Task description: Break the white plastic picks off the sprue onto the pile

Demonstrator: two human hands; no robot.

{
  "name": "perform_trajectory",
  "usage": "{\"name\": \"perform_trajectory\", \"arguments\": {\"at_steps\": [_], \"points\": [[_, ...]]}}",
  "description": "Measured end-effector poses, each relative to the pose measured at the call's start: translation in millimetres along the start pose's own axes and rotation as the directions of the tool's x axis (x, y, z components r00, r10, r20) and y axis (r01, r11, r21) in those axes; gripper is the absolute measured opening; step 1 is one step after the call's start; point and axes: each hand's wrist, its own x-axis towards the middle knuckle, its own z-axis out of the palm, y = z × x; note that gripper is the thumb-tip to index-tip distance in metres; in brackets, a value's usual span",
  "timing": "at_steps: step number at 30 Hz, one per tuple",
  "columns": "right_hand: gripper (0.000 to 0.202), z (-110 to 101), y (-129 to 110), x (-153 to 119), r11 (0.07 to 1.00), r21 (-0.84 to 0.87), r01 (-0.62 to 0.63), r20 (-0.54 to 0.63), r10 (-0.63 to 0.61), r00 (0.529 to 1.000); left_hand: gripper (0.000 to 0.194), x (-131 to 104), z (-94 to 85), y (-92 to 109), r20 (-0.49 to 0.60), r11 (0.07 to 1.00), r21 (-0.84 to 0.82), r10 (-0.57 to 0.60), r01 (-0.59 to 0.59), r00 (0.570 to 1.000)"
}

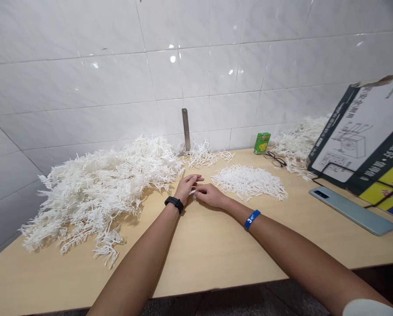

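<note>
My left hand (185, 188), with a black band at the wrist, is closed with its fingers curled over a small white branched plastic piece (192, 192). My right hand (210, 195), a blue band on its forearm, meets it from the right and pinches at the same piece. Fingers cover most of the piece. To the left spreads a big tangled heap of white branched plastic pieces (110, 175). Right of my hands lies a flat pile of short loose white plastic bits (250, 181). A smaller cluster of white branched strands (204, 156) sits behind my hands.
A metal bracket (185, 129) stands against the tiled wall. Toward the back right are a green box (261, 143), eyeglasses (275, 159) and another white heap (298, 142). A large printed carton (354, 140) leans at right, behind a phone (352, 210) on the wooden table (216, 259).
</note>
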Motion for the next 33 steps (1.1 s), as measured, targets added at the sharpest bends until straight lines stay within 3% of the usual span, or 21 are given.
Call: {"name": "perform_trajectory", "arguments": {"at_steps": [4, 7, 9, 15, 23, 28, 33], "points": [[0.03, -4.4, 9.2, 3.7, 0.988, 0.116, -0.103, -0.162, 0.121, 0.979, 0.051, 2.2, -0.4, -0.6, 0.013, 1.0, -0.009, -0.027, 0.027, 1.0], [0.032, -6.6, 12.7, 5.9, 0.944, 0.304, -0.127, -0.18, 0.187, 0.966, 0.051, 4.2, -0.6, -3.1, 0.068, 0.999, 0.048, -0.022, 0.019, 0.997], [0.035, -6.6, 13.9, 6.5, 0.925, 0.365, -0.102, -0.156, 0.169, 0.973, 0.054, 4.2, 0.1, -4.6, 0.115, 0.997, 0.078, -0.016, 0.007, 0.993], [0.039, -4.6, 18.5, 6.9, 0.934, 0.349, -0.081, -0.032, 0.098, 0.995, 0.054, -3.1, 5.4, -3.4, 0.152, 0.997, 0.043, 0.059, -0.066, 0.987], [0.028, -0.5, 15.0, 7.1, 0.954, 0.297, -0.044, -0.097, 0.076, 0.992, 0.046, -2.1, 7.4, -7.4, 0.011, 0.987, 0.09, 0.134, -0.135, 0.991], [0.025, 4.7, 5.1, 1.9, 0.99, 0.138, 0.002, 0.025, -0.005, 1.0, 0.05, 2.7, 0.5, -6.6, -0.129, 0.995, -0.034, 0.087, -0.092, 0.988], [0.03, -3.0, 14.9, 5.0, 0.973, 0.224, -0.054, -0.155, 0.09, 0.984, 0.056, -0.1, 0.5, 1.0, -0.013, 0.998, -0.058, -0.016, 0.015, 1.0]]}}
